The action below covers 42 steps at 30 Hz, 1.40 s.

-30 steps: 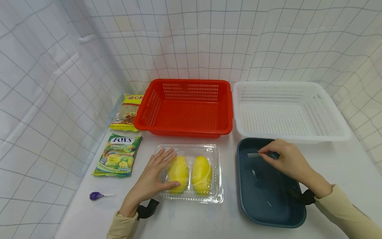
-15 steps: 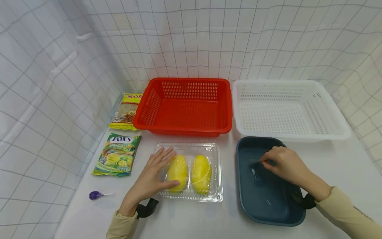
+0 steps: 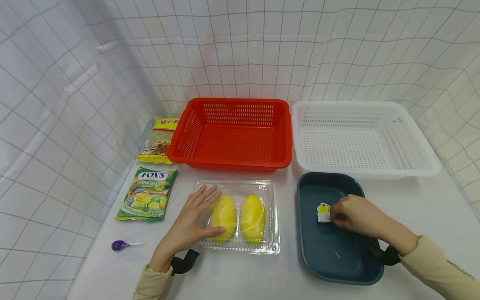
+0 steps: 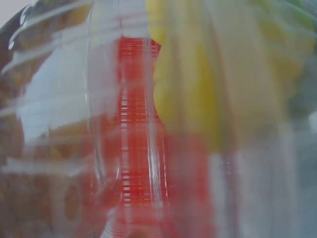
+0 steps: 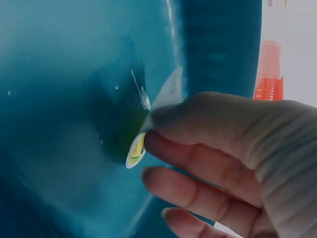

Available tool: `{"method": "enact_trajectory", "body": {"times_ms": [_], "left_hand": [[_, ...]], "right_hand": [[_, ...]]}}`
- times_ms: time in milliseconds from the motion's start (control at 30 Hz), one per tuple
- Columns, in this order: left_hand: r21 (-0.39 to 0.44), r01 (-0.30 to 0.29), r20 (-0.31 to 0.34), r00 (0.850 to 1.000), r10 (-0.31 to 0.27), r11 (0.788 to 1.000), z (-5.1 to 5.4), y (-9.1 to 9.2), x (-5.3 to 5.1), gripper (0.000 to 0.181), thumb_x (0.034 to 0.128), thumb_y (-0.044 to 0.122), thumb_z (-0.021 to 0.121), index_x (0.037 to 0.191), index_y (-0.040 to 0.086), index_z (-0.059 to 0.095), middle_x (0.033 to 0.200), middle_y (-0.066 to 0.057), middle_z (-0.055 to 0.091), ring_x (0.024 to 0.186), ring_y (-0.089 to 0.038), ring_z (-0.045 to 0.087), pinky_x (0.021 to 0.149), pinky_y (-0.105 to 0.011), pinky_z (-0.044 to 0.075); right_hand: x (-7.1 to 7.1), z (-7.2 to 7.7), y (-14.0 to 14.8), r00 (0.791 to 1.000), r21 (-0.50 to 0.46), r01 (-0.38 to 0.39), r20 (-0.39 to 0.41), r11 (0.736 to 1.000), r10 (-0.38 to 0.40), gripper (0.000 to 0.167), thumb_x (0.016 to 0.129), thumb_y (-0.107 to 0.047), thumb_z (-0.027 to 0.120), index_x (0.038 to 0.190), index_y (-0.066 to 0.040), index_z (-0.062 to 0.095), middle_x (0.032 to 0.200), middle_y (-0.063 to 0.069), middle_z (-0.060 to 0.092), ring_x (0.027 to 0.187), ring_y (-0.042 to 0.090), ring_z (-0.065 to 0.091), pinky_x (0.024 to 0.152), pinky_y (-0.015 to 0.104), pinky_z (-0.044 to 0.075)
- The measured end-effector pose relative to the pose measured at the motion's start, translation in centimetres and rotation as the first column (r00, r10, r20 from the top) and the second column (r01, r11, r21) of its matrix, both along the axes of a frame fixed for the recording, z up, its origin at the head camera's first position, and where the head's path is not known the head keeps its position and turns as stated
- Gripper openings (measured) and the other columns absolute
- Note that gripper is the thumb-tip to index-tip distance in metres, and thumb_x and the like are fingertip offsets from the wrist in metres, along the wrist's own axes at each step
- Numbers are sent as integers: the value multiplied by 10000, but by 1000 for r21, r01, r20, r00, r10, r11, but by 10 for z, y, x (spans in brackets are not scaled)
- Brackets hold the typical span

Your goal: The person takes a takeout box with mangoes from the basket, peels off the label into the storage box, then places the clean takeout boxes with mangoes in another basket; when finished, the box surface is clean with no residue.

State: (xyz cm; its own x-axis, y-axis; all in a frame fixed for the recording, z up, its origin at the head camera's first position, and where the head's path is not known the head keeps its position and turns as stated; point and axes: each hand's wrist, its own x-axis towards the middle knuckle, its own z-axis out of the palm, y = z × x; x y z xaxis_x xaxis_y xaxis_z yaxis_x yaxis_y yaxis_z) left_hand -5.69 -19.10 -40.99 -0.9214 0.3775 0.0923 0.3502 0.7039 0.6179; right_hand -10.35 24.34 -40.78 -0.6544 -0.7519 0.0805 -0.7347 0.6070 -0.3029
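My right hand (image 3: 354,214) is over the dark blue basin (image 3: 322,262), pinching a small white label (image 3: 324,212) with a yellow-green print between thumb and forefinger. Seen from the right wrist, the same label (image 5: 136,150) sticks out on both sides of the fingertips, partly hidden by them. My left hand (image 3: 191,218) rests with spread fingers on the left side of a clear plastic clamshell box (image 3: 273,225). Inside that box lie two yellow oval pieces, a left one (image 3: 226,214) and a right one (image 3: 253,216). The left wrist view is blurred by the clear plastic.
Behind the box stands a red basket (image 3: 240,164), with a white basket (image 3: 369,171) to its right. At the left lie a noodle bag (image 3: 157,143), a green candy bag (image 3: 148,196) and a purple lollipop (image 3: 119,245).
My right hand has moved slightly toward the near side over the basin. The label has turned from edge-on, so its printed face shows. The left hand stays on the box.
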Motion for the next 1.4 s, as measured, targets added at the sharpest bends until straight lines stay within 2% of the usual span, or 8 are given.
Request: {"method": "enact_trajectory", "body": {"times_ms": [167, 367, 800, 1133, 1267, 1400], "left_hand": [[0, 1, -2, 1000, -1, 1000, 0, 0, 0, 901, 709, 431, 818, 1450, 123, 407, 1529, 11, 281, 1426, -243, 80, 1109, -551, 23], [1, -2, 0, 1000, 2, 1000, 0, -1, 0, 904, 708, 451, 811, 1449, 126, 408, 1529, 14, 281, 1427, -235, 79, 1113, -539, 15], [12, 1, -9, 1000, -1, 1000, -1, -1, 1, 898, 711, 442, 812, 1446, 116, 412, 1527, 10, 286, 1426, -246, 84, 1104, -564, 30], [16, -1, -9, 1000, 1, 1000, -1, -1, 1, 901, 710, 455, 809, 1446, 120, 413, 1527, 13, 286, 1426, -247, 84, 1105, -562, 30], [15, -6, -14, 1000, 7, 1000, -2, -1, 1, 898, 713, 474, 800, 1445, 125, 415, 1525, 19, 289, 1426, -241, 87, 1110, -551, 34], [7, -17, -11, 1000, 17, 1000, -1, -1, 2, 896, 711, 478, 800, 1443, 128, 421, 1523, 22, 293, 1425, -233, 92, 1113, -541, 37]], "right_hand": [[-2, -1, 0, 996, 42, -36, 77, 998, 33, 187, 711, -40, 786, 710, -200, 687, 721, -163, 599, 638, -7, 487, 560, 263, 466], [-3, -3, -3, 989, 85, -72, 132, 994, 60, 198, 713, -28, 786, 683, -193, 682, 676, -172, 571, 596, -15, 441, 525, 232, 444], [-4, -9, -6, 991, 127, -123, 66, 984, 116, 207, 682, -7, 788, 640, -174, 674, 617, -149, 573, 543, -20, 406, 494, 227, 417], [1, -5, -10, 995, 146, -90, 65, 985, 81, 180, 641, 29, 791, 700, -131, 734, 671, -101, 637, 594, 28, 507, 539, 297, 476], [3, -5, -10, 995, 140, -71, 75, 988, 61, 168, 663, 42, 758, 727, -114, 746, 696, -85, 651, 607, 30, 526, 541, 295, 497], [5, -6, -10, 996, 126, -60, 73, 990, 51, 154, 696, 52, 731, 764, -84, 753, 749, -31, 674, 663, 101, 612, 571, 313, 533]]}}
